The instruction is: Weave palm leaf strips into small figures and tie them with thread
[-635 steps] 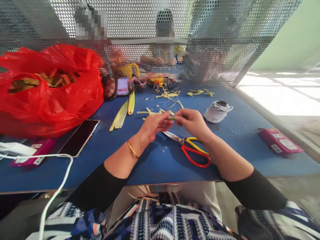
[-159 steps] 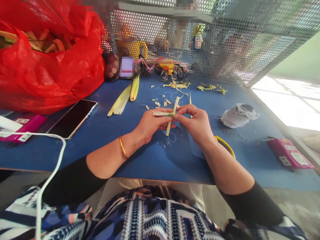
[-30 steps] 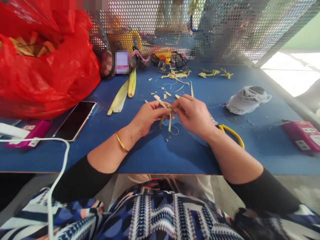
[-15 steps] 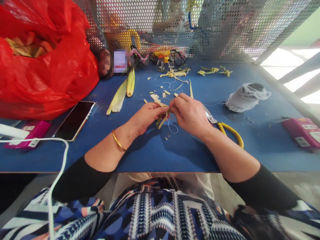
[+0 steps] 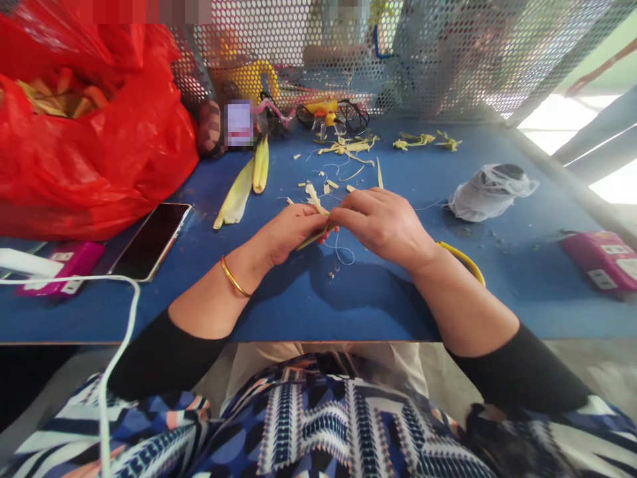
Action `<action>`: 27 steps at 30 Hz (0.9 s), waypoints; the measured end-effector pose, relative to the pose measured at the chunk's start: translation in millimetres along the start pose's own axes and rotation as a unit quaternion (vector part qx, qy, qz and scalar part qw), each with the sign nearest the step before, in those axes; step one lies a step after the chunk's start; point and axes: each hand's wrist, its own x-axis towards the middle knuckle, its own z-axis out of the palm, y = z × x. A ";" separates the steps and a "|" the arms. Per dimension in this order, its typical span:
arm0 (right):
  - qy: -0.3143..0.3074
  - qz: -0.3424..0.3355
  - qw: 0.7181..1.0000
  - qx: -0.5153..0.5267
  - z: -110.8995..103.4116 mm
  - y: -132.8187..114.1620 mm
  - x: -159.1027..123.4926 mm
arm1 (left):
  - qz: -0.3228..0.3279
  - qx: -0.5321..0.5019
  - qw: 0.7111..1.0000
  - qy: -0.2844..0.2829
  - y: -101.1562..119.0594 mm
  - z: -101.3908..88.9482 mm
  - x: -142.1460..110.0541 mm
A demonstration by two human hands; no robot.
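My left hand [image 5: 293, 231] is closed on a pale green-yellow husk strip [image 5: 314, 199], whose ends poke out above and below the fingers. Fingertips of my right hand [image 5: 381, 222] meet the left ones at the strip, pinched together over it; the exact grip is partly hidden. A thin loop of thread [image 5: 346, 255] lies on the table just below the hands. Yellow-handled scissors [image 5: 465, 260] rest mostly hidden beneath my right wrist. Small cut husk scraps [image 5: 328, 184] are scattered beyond my fingers.
A red plastic bag [image 5: 99, 172] of husks stands at left, near a phone [image 5: 152, 242] and a white cable [image 5: 130, 312]. Husk leaves [image 5: 236, 196], knotted husk pieces [image 5: 415, 141], a wrapped thread spool [image 5: 490, 192] and a pink box [image 5: 602, 259] lie about. Perforated metal panel [image 5: 438, 66] borders the back.
My right hand has shifted slightly left and turned over the left fingertips, covering more of the scissors. The strip's lower end now points down-left.
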 end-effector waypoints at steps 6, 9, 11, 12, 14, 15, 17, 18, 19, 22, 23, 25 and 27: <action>-0.036 0.018 0.999 -0.019 -1.6 -2.5 0.9 | 0.014 -0.010 1.000 0.003 -4.8 -3.5 3.9; -0.038 0.114 0.992 0.042 2.1 -7.3 2.9 | 0.051 0.030 0.998 0.006 -4.2 -4.1 4.3; -0.041 0.214 0.967 0.131 5.8 -10.3 4.6 | 0.090 0.091 0.992 0.014 -2.8 -3.2 3.8; -0.050 0.270 0.943 0.190 7.7 -11.5 5.3 | 0.110 0.122 0.986 0.021 -2.3 -2.4 3.6; -0.064 0.364 0.879 0.300 10.4 -13.0 6.1 | 0.126 0.153 0.979 0.037 -2.6 -0.5 3.8; -0.058 0.387 0.856 0.338 11.0 -13.4 6.2 | 0.121 0.144 0.981 0.043 -3.5 0.3 4.1; -0.020 0.367 0.860 0.353 10.2 -13.9 5.5 | 0.092 0.090 0.991 0.047 -5.7 1.1 5.3; 0.002 0.330 0.884 0.330 9.0 -13.8 4.9 | 0.076 0.059 0.994 0.046 -6.8 1.0 5.9; 0.016 0.285 0.913 0.292 7.6 -13.6 4.3 | 0.063 0.035 0.996 0.043 -7.6 0.5 6.4; 0.008 0.175 0.971 0.165 4.0 -11.2 2.0 | 0.038 0.008 0.999 0.035 -7.5 -2.2 7.3; 0.001 0.156 0.978 0.138 3.3 -10.0 1.4 | 0.031 0.002 0.999 0.032 -6.8 -3.2 7.2; -0.009 0.127 0.986 0.111 2.5 -7.4 0.3 | 0.019 -0.012 0.999 0.028 -5.0 -4.7 6.7; -0.011 0.105 0.990 0.097 2.0 -5.4 -0.4 | 0.011 -0.023 1.000 0.015 -3.7 -5.4 5.8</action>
